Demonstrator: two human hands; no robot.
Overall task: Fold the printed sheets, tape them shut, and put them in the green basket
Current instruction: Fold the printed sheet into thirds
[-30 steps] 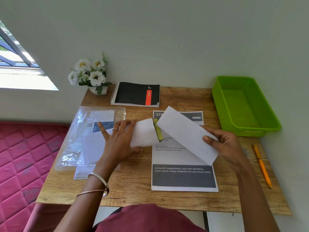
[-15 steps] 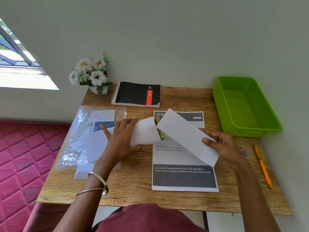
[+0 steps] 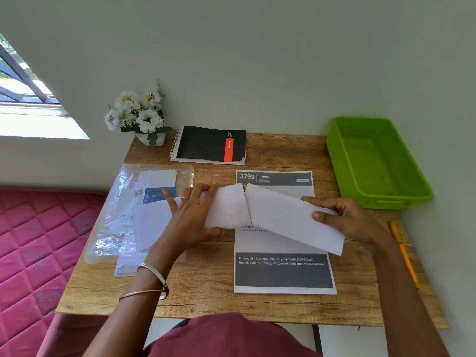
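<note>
From the head view I see my left hand [image 3: 192,217] gripping one end of the folded sheet [image 3: 273,215] and my right hand [image 3: 342,219] pinching the other, above the flat printed sheet [image 3: 283,271]; the green basket [image 3: 401,191] sits at the table's right

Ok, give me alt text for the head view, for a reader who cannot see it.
Two hands fold a white paper sheet above a wooden table: the left hand grips one end, the right hand pinches the other. A flat printed sheet lies beneath; an empty green plastic basket sits far right.
</note>
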